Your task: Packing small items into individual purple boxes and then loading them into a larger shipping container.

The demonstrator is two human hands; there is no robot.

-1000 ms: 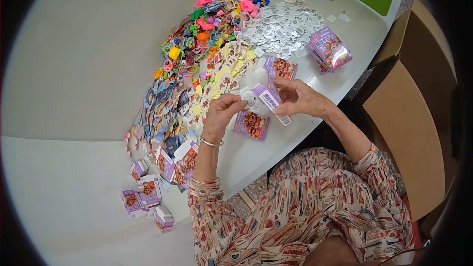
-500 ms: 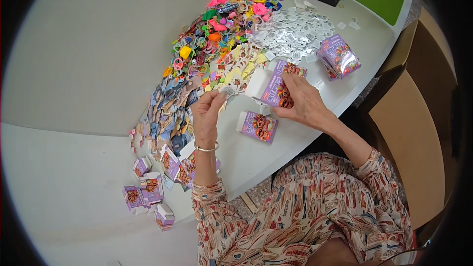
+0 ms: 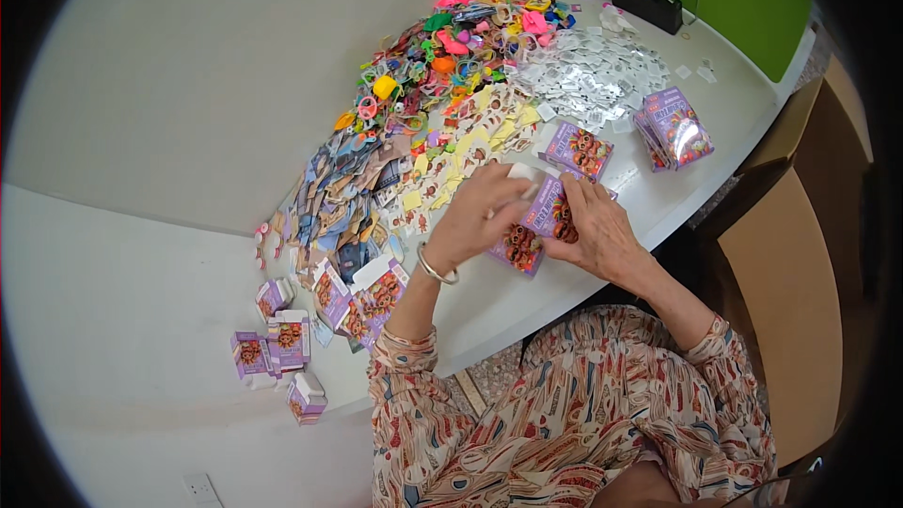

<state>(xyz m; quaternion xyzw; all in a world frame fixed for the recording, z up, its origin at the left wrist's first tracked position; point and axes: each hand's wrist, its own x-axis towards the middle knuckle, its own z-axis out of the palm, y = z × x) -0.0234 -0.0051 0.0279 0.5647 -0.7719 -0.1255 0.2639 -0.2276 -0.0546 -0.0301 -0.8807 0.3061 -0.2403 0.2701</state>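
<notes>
My right hand (image 3: 604, 233) grips a small purple cardboard box (image 3: 544, 212) with colourful character pictures, fingers over its top and thumb along its near side. At the box's white open end is my left hand (image 3: 475, 214), fingers curled close to the flap; anything pinched in them is hidden. A silver bangle circles the left wrist. Partly under the held box lies another purple box (image 3: 517, 252). A further purple box (image 3: 579, 149) rests just beyond my right hand. Small printed cards on yellow and white (image 3: 489, 127) spread out past my left hand.
Heaps of colourful trinkets (image 3: 442, 61), clear-and-white packets (image 3: 593, 71) and bluish printed cards (image 3: 343, 188) cover the far table. Stacked purple boxes (image 3: 679, 129) stand right, more boxes (image 3: 289, 339) left. A tape dispenser (image 3: 644, 0) sits far right; an open carton (image 3: 785, 254) is beside the table.
My left hand has moved right to the box's open end; the small clear packet it held no longer shows. The right hand's box came nearer, and another box now lies behind it. The view shifted slightly.
</notes>
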